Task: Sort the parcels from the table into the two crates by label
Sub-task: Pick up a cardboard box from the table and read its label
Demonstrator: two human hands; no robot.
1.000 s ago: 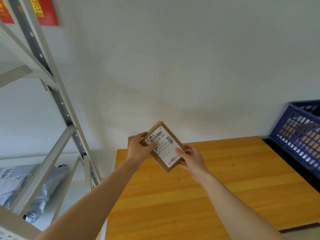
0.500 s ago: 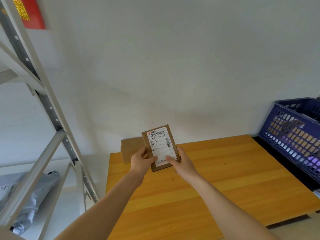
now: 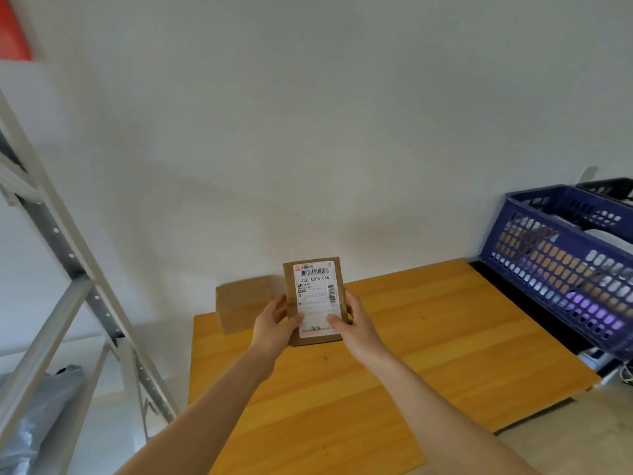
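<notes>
Gripping the brown parcel from both sides, with the left hand on its left edge and the right hand on its right, both thumbs pressing on the white label. Holding it over the wooden surface, near the back left corner and just in front of a stack of plain cartons. Having tilted it a second ago, now squaring it upright toward the eyes, barcode at the top. Apparently reading the label, so likely nearing the choice of crate. Also seeing more of the blue crate at the right than before, with a darker crate just behind it. Probably carrying the parcel rightward next.
</notes>
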